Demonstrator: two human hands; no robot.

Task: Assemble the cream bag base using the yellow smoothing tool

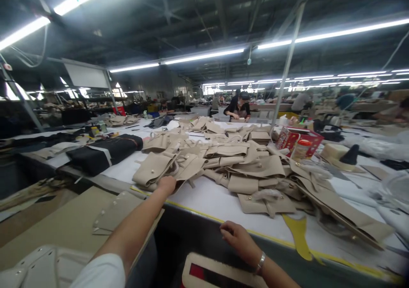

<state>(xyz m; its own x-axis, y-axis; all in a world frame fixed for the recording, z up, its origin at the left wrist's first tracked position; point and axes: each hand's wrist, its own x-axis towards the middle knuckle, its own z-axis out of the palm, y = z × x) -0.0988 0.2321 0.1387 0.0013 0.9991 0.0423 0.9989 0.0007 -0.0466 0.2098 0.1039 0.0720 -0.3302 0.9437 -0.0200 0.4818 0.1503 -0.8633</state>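
Observation:
My left hand (166, 185) reaches to the near edge of a white-covered table and closes on a beige bag piece (189, 168). Its fingertips are partly hidden against the material. Just left of that hand lies a folded beige piece (150, 168) with a small metal stud. My right hand (237, 236), with a silver bracelet (261, 260) at the wrist, hovers in front of the table edge. Its fingers are loosely bent, and I see nothing in them. Beyond both hands spreads a heap of beige bag pieces (258, 166) with straps and metal fittings.
A black wrapped bundle (105, 154) lies at left, and a red box (298, 141) stands at right. A yellow strip (297, 234) hangs over the table edge. Below my right hand is a pale-framed object (217, 273). Across the table, a person (239, 109) works.

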